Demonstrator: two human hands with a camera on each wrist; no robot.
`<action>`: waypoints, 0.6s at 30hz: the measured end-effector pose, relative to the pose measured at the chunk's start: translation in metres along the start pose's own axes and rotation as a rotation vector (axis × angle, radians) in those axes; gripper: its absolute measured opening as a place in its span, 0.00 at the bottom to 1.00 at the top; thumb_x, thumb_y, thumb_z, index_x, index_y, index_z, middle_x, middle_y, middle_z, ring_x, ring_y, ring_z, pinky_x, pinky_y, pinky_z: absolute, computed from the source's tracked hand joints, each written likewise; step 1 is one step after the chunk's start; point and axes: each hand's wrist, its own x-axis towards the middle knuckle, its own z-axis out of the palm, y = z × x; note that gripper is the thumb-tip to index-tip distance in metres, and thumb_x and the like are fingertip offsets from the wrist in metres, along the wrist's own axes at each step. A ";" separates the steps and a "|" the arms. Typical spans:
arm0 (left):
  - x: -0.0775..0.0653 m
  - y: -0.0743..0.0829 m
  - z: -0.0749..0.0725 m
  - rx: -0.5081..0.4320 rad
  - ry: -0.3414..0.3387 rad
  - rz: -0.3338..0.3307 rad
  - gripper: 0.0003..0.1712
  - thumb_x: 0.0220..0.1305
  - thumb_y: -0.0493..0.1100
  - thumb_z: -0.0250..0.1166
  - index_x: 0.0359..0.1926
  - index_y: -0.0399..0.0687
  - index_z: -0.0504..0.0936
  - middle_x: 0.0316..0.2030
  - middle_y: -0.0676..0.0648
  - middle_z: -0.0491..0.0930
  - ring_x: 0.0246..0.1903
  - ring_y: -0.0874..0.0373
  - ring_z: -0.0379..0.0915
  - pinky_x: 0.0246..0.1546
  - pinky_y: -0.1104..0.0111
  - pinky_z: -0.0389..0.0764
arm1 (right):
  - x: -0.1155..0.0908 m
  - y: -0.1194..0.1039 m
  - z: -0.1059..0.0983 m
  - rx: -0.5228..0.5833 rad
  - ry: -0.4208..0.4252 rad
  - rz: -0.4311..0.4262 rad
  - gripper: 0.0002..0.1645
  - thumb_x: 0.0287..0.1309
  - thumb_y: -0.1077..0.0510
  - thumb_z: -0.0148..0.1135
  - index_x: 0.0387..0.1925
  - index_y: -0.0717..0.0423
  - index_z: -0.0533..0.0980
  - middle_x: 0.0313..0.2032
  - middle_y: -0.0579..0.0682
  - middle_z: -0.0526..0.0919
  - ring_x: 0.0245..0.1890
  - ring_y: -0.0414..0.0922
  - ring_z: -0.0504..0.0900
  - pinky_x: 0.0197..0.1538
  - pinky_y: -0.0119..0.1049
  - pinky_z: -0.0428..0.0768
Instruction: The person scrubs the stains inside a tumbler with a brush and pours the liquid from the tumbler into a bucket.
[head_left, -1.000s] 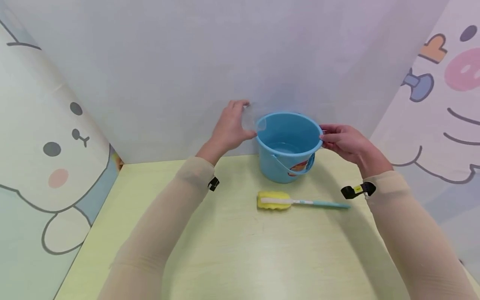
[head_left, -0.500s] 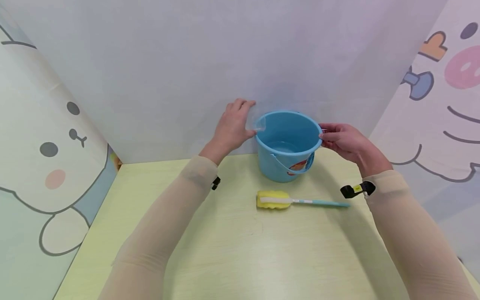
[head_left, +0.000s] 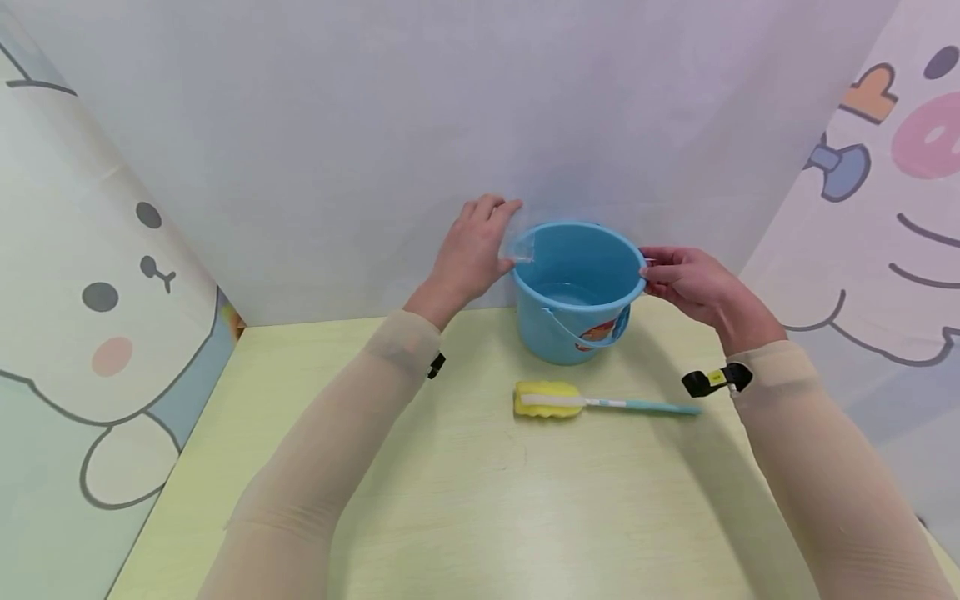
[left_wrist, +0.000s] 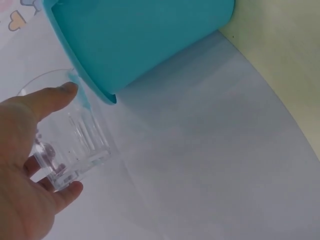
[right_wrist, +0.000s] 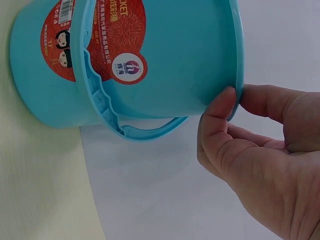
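Note:
A clear drinking glass (left_wrist: pixel 75 130) is gripped in my left hand (head_left: pixel 472 250), tilted with its mouth over the left rim of a blue bucket (head_left: pixel 558 333). In the left wrist view the thumb lies across the glass near its mouth, and other fingers curl under its base. My right hand (head_left: pixel 686 279) pinches the bucket's right rim between thumb and fingers, as the right wrist view shows. The bucket stands upright on the table, its handle (right_wrist: pixel 102 102) hanging down beside a red label (right_wrist: pixel 122 37). A little clear liquid seems to lie at its bottom.
In front of the bucket a brush with a yellow sponge head (head_left: pixel 547 400) and a teal handle (head_left: pixel 660 407) lies on the pale table (head_left: pixel 480 508). A light wall covering (head_left: pixel 337 167) rises just behind the bucket, with printed cartoon panels left and right.
My left hand has shifted slightly right, and the glass has tipped further over the bucket's rim. The right hand, bucket and brush stay where they were.

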 end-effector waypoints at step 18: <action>-0.002 0.004 -0.001 0.149 0.038 0.146 0.47 0.63 0.46 0.80 0.78 0.45 0.67 0.71 0.40 0.69 0.72 0.43 0.61 0.73 0.56 0.67 | 0.000 -0.001 -0.001 0.001 -0.005 -0.007 0.39 0.81 0.60 0.55 0.83 0.64 0.52 0.70 0.62 0.67 0.52 0.43 0.82 0.54 0.29 0.83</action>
